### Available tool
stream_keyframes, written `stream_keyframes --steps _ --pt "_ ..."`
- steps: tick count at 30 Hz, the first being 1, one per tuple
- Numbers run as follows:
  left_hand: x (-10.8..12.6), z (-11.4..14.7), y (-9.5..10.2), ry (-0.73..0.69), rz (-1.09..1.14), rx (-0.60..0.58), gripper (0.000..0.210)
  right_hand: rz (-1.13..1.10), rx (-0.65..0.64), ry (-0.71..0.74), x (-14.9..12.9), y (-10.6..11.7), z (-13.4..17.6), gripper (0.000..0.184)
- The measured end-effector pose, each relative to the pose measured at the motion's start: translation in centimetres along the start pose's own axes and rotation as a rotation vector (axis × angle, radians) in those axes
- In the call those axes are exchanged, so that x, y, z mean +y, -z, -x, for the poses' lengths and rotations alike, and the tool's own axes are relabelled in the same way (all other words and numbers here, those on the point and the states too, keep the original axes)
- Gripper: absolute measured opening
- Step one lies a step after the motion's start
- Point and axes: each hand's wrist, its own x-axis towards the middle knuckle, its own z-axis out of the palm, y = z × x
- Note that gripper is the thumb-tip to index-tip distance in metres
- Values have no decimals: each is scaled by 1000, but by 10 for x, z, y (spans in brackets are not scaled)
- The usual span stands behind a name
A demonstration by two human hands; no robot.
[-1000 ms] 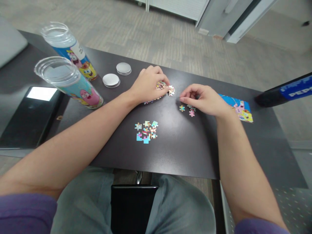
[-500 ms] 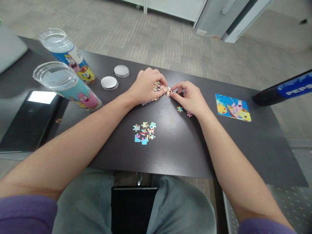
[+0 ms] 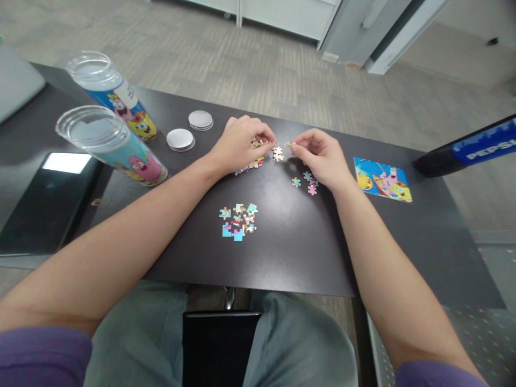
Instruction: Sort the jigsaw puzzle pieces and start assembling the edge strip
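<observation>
My left hand [image 3: 246, 142] rests over a pile of jigsaw puzzle pieces [image 3: 255, 163], most of it hidden under the palm. Its thumb and forefinger are pinched on what looks like a puzzle piece at the tips. Just below those fingertips lie pale pieces [image 3: 278, 154]. In the thumb and fingers of my right hand [image 3: 317, 153] is a puzzle piece [image 3: 287, 143], seen nearly edge-on. Beneath that hand is a small group of pieces [image 3: 312, 190], with another piece [image 3: 296, 182] beside it. Closer to me sits a cluster of colourful pieces [image 3: 238, 219].
Two clear-topped cartoon tubes [image 3: 116, 145] [image 3: 115, 97] stand at left, near round white lids [image 3: 180, 139] and a dark tablet-like device [image 3: 44, 209]. At right are a cartoon picture card [image 3: 382, 180] and a Pepsi bottle [image 3: 467, 148]. The dark table's front edge [image 3: 258, 286] faces my lap.
My right hand has drawn back to the right from the left fingertips, with a piece in its pinch. Pale pieces between the hands show more fully. My left hand has barely moved.
</observation>
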Motion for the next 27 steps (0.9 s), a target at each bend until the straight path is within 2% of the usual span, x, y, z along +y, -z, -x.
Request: stream_keyframes --steps 5,11,17,20,23,27 --pt "0 0 0 -7 22 36 17 -106 -54 -72 -6 4 0 38" --pt "0 -1 1 9 54 54 14 -123 -25 -93 -6 7 0 36" --pt "0 -2 0 25 133 109 24 -144 -72 -78 -1 17 0 48" --pt "0 -1 0 45 169 119 26 -122 -72 -96 -3 20 1 43" --pt "0 0 0 72 184 120 24 -102 -101 -90 -12 18 4 37" --pt "-1 0 0 88 217 107 20 -119 -240 -88 -37 9 13 46"
